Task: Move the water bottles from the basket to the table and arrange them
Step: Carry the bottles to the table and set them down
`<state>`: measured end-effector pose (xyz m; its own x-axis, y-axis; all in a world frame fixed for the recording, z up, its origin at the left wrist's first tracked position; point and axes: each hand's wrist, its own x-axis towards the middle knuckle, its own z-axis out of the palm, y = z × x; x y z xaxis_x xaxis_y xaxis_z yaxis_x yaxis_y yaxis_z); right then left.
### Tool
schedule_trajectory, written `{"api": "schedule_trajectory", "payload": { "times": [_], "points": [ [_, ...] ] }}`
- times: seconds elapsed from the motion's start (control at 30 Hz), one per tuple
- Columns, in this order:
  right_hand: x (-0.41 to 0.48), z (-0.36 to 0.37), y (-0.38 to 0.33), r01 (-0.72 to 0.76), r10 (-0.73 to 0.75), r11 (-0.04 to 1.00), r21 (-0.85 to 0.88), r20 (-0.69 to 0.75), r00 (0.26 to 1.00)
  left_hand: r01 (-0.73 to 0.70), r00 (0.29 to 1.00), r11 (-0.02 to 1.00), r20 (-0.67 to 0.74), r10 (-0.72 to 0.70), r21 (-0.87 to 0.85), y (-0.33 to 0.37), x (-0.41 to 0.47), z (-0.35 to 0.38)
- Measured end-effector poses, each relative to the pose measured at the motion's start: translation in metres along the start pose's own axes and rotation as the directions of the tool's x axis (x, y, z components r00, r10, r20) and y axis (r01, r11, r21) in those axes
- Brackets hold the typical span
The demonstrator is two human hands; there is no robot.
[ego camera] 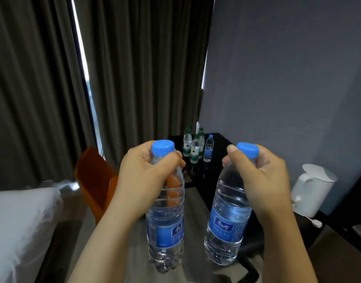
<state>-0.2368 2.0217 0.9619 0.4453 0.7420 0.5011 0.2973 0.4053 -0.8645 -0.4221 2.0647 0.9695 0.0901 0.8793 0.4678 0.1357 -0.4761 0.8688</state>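
Left hand (142, 176), right hand (265, 176), raised level (forearms bare), fingers (178, 160) curled tight.

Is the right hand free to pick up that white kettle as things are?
Probably not yet. The right hand grips a blue-capped bottle by its neck, so it is full. Nothing seems to stand between it and the white kettle; setting the bottle down should free it.

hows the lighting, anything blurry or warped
Head view: dim room, one bright daylight streak at the curtain gap; wide-angle lens bows the curtains; near left bottle and right bottle sharp, far bottles on the black table soft.
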Motion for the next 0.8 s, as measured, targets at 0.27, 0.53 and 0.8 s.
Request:
{"api": "schedule_trajectory", "payload": {
  "times": [0.27,0.53,0.8],
  "points": [
    [0.101,0.016,0.064,-0.019,0.019,0.999,-0.047,-0.003,1.0,0.019,1.0,1.0,-0.009,-0.019,-0.006,-0.052,0.099,0.054],
    [0.165,0.036,0.123,-0.06,0.059,0.986,-0.152,-0.014,0.998,0.037,0.998,0.997,0.056,-0.033,-0.073,-0.108,0.178,0.087],
    [0.238,0.082,0.176,-0.091,0.073,0.975,-0.204,-0.093,0.993,0.028,0.986,0.994,0.169,-0.01,-0.107,-0.171,0.279,0.098]
  ]
}}
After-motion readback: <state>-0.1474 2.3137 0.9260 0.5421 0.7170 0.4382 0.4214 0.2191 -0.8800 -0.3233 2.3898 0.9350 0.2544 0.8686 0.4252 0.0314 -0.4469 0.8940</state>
